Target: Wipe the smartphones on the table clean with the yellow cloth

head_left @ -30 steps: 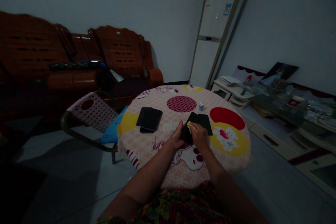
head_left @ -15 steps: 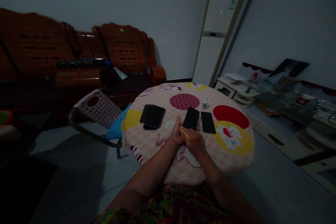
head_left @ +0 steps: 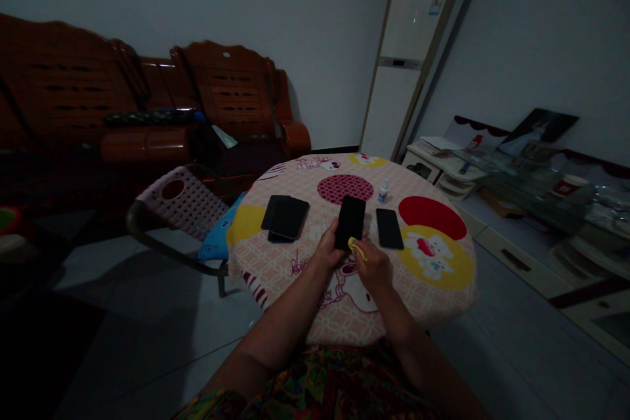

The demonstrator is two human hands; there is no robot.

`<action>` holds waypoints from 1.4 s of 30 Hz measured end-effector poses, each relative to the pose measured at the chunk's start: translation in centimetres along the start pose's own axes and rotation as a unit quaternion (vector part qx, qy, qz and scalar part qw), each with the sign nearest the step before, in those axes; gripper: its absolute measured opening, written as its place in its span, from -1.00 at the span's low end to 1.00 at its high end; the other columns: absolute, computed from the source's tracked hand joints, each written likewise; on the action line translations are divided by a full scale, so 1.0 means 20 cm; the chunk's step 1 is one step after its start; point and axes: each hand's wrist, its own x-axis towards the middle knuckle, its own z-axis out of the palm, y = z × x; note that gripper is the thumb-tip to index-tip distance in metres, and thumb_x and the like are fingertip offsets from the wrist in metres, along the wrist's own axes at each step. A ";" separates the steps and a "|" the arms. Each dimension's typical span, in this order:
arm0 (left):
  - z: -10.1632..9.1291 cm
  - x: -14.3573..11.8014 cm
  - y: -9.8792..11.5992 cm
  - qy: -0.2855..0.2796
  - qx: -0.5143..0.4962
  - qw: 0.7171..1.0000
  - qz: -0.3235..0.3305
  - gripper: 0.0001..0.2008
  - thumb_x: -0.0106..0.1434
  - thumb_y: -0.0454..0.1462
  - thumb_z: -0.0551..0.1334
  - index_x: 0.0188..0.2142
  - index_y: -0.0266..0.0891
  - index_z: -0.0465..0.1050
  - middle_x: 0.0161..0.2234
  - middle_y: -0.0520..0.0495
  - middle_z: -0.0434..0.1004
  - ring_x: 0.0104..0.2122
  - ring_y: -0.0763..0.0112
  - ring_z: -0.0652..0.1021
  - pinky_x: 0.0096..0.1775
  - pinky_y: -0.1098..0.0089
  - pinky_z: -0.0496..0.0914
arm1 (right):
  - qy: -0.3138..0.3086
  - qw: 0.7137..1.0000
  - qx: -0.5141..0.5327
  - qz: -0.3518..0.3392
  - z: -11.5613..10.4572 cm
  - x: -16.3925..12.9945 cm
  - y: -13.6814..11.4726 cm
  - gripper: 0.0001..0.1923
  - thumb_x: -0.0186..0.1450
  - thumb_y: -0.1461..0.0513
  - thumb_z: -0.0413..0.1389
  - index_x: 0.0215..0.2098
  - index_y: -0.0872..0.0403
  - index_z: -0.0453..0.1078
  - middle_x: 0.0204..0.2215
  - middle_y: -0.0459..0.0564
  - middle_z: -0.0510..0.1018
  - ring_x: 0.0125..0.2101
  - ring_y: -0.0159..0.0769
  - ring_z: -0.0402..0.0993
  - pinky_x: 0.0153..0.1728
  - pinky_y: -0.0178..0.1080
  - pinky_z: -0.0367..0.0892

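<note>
A black smartphone (head_left: pixel 351 218) is tilted above the table, with my left hand (head_left: pixel 329 248) closed around its lower left side. My right hand (head_left: pixel 374 268) pinches a small yellow cloth (head_left: pixel 357 248), which touches the lower right part of the phone's dark screen. Just right of them a second black phone (head_left: pixel 389 228) lies flat. Beyond it stands a small clear spray bottle (head_left: pixel 383 191) with a blue and white label. To the left lies an overlapping pile of dark flat devices (head_left: pixel 288 218), perhaps phones or tablets.
The round table wears a pink patterned tablecloth (head_left: pixel 305 187). At its left is a woven chair (head_left: pixel 184 203) holding a blue cushion (head_left: pixel 221 233). Wooden sofas (head_left: pixel 226 92) line the wall. A white floor-standing air conditioner (head_left: pixel 394 98) and a low cabinet (head_left: pixel 512 256) stand beyond and right.
The held phone has shifted slightly left and turned more upright. My right hand has moved right with the cloth, from the phone's lower left corner to its lower right.
</note>
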 end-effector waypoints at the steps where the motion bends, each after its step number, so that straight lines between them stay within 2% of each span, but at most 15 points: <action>1: -0.01 0.00 0.00 -0.001 0.001 1.000 0.000 -0.47 0.39 -0.04 -0.02 0.02 -0.49 0.40 -0.22 -0.31 0.57 -0.26 0.19 0.60 -0.13 0.19 0.46 | 0.000 1.000 0.005 0.001 0.00 0.00 0.01 -0.70 0.33 0.29 -0.03 -0.07 0.07 0.47 -0.20 0.09 0.61 -0.16 -0.22 0.55 -0.11 -0.24 0.41; 7: -0.03 0.01 0.01 0.035 0.049 0.998 0.002 -0.56 0.40 -0.11 0.01 -0.06 -0.47 0.44 -0.30 -0.23 0.59 -0.34 0.29 0.60 -0.18 0.31 0.48 | 0.022 0.999 0.025 0.012 -0.02 0.03 0.06 -0.73 0.34 0.27 -0.03 -0.11 0.11 0.48 -0.23 0.10 0.61 -0.20 -0.21 0.55 -0.16 -0.24 0.41; 10: -0.02 0.00 0.00 0.036 0.089 0.995 -0.014 -0.56 0.40 -0.11 0.01 -0.08 -0.48 0.44 -0.33 -0.23 0.59 -0.39 0.29 0.60 -0.23 0.32 0.50 | 0.037 0.999 0.027 0.027 -0.03 0.04 0.10 -0.73 0.35 0.25 -0.03 -0.11 0.09 0.48 -0.22 0.09 0.60 -0.22 -0.22 0.54 -0.18 -0.24 0.40; 18: -0.05 -0.03 -0.01 -0.079 0.149 0.981 -0.096 -0.40 0.38 0.03 -0.05 0.00 -0.50 0.39 -0.25 -0.40 0.57 -0.33 0.14 0.62 -0.30 0.21 0.50 | 0.117 0.990 0.016 0.077 -0.04 0.11 0.21 -0.71 0.35 0.23 -0.05 -0.16 0.12 0.49 -0.27 0.11 0.60 -0.26 -0.22 0.52 -0.20 -0.22 0.39; 28: -0.03 -0.05 -0.01 -0.086 0.210 0.968 -0.108 -0.37 0.36 0.06 -0.05 0.07 -0.48 0.35 -0.26 -0.42 0.57 -0.40 0.13 0.61 -0.43 0.26 0.49 | 0.183 0.977 0.008 0.106 -0.09 0.18 0.29 -0.69 0.33 0.20 -0.05 -0.17 0.13 0.50 -0.27 0.12 0.62 -0.24 -0.17 0.53 -0.18 -0.16 0.40; 35: -0.02 -0.07 -0.01 -0.091 0.241 0.961 -0.103 -0.34 0.33 0.10 -0.02 0.06 -0.46 0.36 -0.30 -0.38 0.58 -0.45 0.20 0.60 -0.46 0.35 0.45 | 0.158 0.983 0.006 0.093 -0.09 0.22 0.29 -0.68 0.32 0.20 -0.06 -0.21 0.13 0.51 -0.28 0.13 0.62 -0.27 -0.16 0.54 -0.20 -0.16 0.41; 42: -0.01 -0.08 -0.02 -0.084 0.288 0.950 -0.084 -0.34 0.32 0.12 -0.02 0.06 -0.44 0.35 -0.37 -0.33 0.58 -0.51 0.22 0.59 -0.53 0.38 0.42 | 0.133 0.988 0.026 0.073 -0.07 0.29 0.28 -0.71 0.30 0.22 -0.03 -0.21 0.11 0.52 -0.26 0.12 0.63 -0.22 -0.15 0.55 -0.13 -0.14 0.41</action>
